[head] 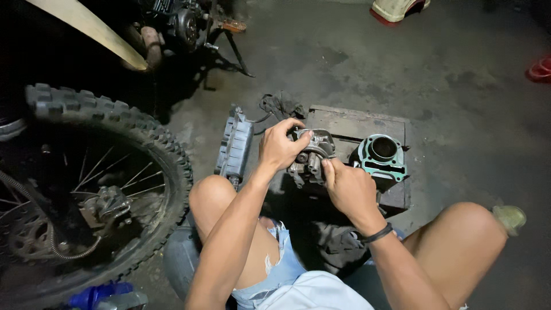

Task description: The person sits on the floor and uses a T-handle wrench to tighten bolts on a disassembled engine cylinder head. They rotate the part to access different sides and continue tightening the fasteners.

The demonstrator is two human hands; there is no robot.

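My left hand (279,144) and my right hand (348,186) both grip a grey metal engine part (313,154), held over a dark wooden block (356,126) on the floor. The left hand closes over the part's top left, with its fingertips on the rim. From below right, the right hand holds it, thumb pressed on the lower edge. Just right of the part, an engine cylinder (381,154) with a green gasket and a round bore rests on the block.
A knobby motorcycle wheel (97,172) with spokes and chain stands at the left. A grey ribbed cover (235,146) leans beside my left knee. A dark rag (281,104) lies behind the block. Another motorcycle's engine (183,26) and kickstand are at the back.
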